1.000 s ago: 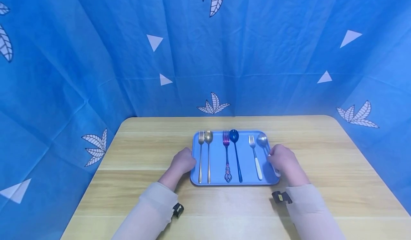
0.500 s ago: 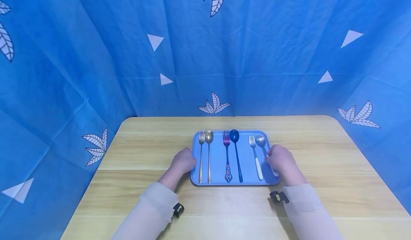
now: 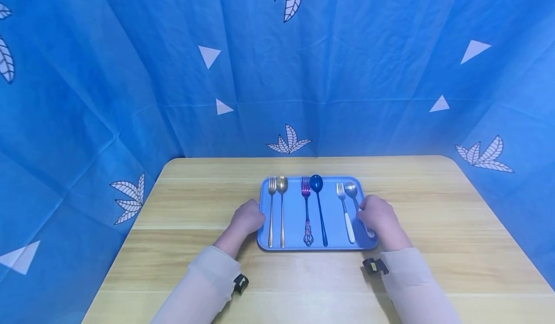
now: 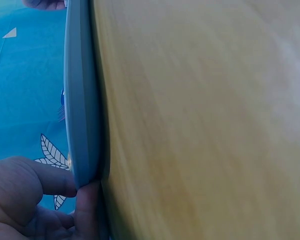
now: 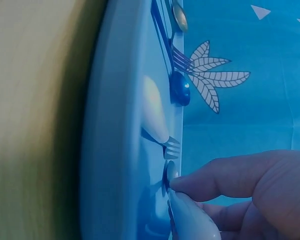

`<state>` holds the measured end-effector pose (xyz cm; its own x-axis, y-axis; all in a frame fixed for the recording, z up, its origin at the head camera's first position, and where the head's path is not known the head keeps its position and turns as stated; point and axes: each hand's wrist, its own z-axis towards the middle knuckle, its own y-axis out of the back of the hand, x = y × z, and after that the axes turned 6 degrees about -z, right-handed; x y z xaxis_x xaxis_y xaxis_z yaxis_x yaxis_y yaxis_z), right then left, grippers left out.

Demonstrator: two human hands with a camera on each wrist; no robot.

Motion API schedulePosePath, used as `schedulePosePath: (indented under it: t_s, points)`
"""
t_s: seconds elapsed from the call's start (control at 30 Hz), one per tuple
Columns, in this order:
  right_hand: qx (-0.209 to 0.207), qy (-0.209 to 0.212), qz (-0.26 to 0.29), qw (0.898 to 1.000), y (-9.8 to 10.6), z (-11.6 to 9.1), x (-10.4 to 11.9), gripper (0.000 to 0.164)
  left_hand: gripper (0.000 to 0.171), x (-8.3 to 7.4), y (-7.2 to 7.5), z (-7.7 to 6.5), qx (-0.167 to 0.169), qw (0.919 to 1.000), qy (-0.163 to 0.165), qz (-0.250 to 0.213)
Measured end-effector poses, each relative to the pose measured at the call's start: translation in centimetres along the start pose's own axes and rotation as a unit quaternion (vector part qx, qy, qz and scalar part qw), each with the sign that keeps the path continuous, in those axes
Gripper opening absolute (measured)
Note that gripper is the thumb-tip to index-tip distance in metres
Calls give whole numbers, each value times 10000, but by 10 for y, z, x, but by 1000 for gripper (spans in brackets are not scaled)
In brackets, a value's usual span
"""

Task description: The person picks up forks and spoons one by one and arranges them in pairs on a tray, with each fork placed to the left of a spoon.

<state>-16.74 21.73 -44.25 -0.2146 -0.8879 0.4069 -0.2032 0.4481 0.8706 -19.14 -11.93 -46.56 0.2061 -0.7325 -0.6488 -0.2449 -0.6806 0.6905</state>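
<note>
A blue tray (image 3: pixel 293 214) lies on the table with cutlery in pairs. My left hand (image 3: pixel 248 216) pinches the tray's left rim between thumb and finger, as the left wrist view shows. At the tray's right end my right hand (image 3: pixel 379 214) pinches a white-handled spoon (image 5: pixel 194 217), whose bowl points away from me. Left of it lies a white-handled fork (image 3: pixel 349 223). Mid-tray are a purple fork (image 3: pixel 306 187) with a patterned handle and a dark blue spoon (image 3: pixel 317 183). A gold fork (image 3: pixel 271 189) and gold spoon (image 3: pixel 282 186) lie by the left hand.
The tray stands on a light wooden table (image 3: pixel 312 285), with bare wood at both sides and in front. Behind and beside the table hangs a blue cloth (image 3: pixel 368 73) with leaf and triangle prints.
My right hand has shifted slightly left with the white-handled spoon, bringing it closer to the white-handled fork. My left hand has stayed on the rim, and the tray has not visibly moved.
</note>
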Motion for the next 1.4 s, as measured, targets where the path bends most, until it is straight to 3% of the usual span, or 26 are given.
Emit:
schedulePosePath:
  t_s: [0.2,0.57,0.7,0.87,1.4]
  points:
    - [28,-32,54,10000,-2,0,0,7,13,0,0,-1,19,10000,47,-44]
    - [-224,-4,-59,9997,-9,-1,1,14,13,1,-1,0,-6,9999,64,-89]
    - [-273,-16,-30,9996,-11,-2,3,6,12,1,0,-1,-1,9999,75,-95]
    - [-334,-9,-93,9994,-14,-3,5,20,11,0,0,-1,-4,9999,46,-120]
    - [-288,-72,-227,9993,-12,-7,10,26,11,1,1,0,10,10000,25,-48]
